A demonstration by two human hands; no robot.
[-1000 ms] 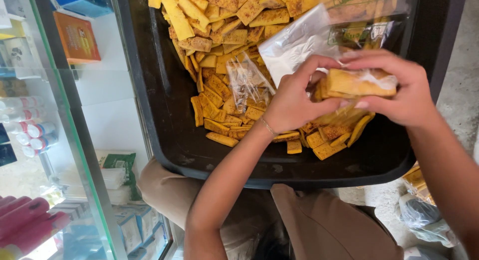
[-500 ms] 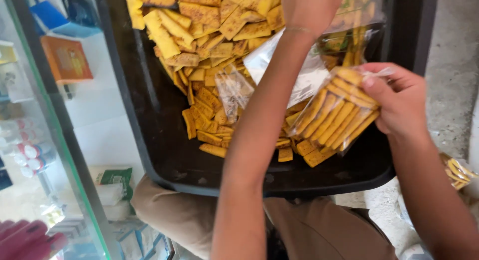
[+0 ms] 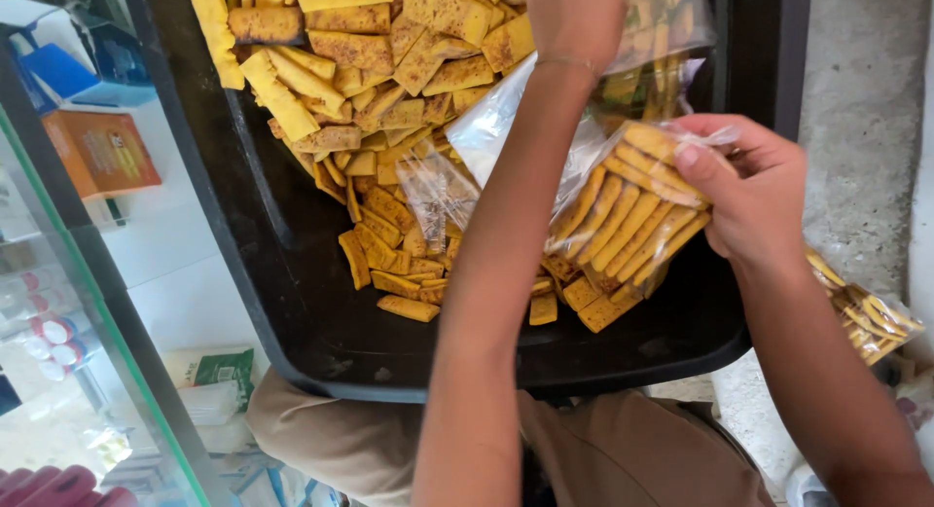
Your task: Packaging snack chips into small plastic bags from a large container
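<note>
A black tray (image 3: 292, 312) rests on my lap, piled with yellow fried chips (image 3: 389, 69). My right hand (image 3: 749, 191) grips a clear plastic bag (image 3: 623, 215) with chips stacked side by side in it, held over the tray's right part. My left arm crosses in front of the bag. My left hand (image 3: 574, 20) reaches over the far part of the pile at the frame's top edge, next to more clear plastic with chips behind it. Its fingers are cut off by the edge. Crumpled empty plastic bags (image 3: 438, 191) lie on the chips in the tray's middle.
A glass-fronted cabinet (image 3: 88, 303) stands to the left, with an orange box (image 3: 102, 152), a blue box (image 3: 58, 59) and small packets on its shelves. A filled bag of chips (image 3: 866, 317) lies on the concrete floor to the right.
My left hand left the bag and stretched forward over the chip pile. My right hand kept the bag and tilted it, so the stacked chips now show.
</note>
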